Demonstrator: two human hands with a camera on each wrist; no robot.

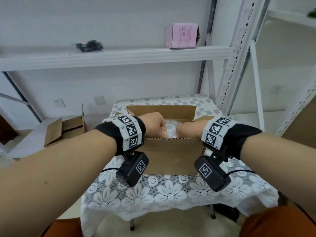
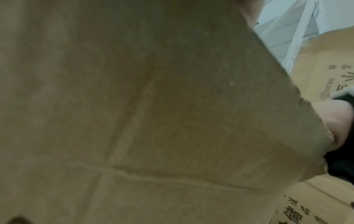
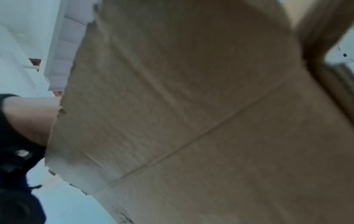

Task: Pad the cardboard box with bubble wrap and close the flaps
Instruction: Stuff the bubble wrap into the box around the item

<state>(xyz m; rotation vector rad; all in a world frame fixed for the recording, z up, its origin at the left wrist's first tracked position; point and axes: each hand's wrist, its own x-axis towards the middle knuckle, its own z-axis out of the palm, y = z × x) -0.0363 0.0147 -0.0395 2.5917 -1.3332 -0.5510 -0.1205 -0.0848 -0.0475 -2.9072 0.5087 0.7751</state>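
Corrugated cardboard box [image 1: 169, 151] sits mid-table, bubble wrap [image 1: 171, 130] inside at twelve o'clock. Left hand [image 1: 153, 124] and right hand [image 1: 189, 129] reach in, fingers hidden. Wrap looks light, springy; I'd take stiff flaps by their edges.

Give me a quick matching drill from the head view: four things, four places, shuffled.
Things:
1. pink box
2. bubble wrap
3. black bundle
4. cardboard box

Places:
A. on the lace tablecloth
B. shelf, right end
C. shelf, left part
D. inside the cardboard box

Pairs: 1-B, 2-D, 3-C, 4-A
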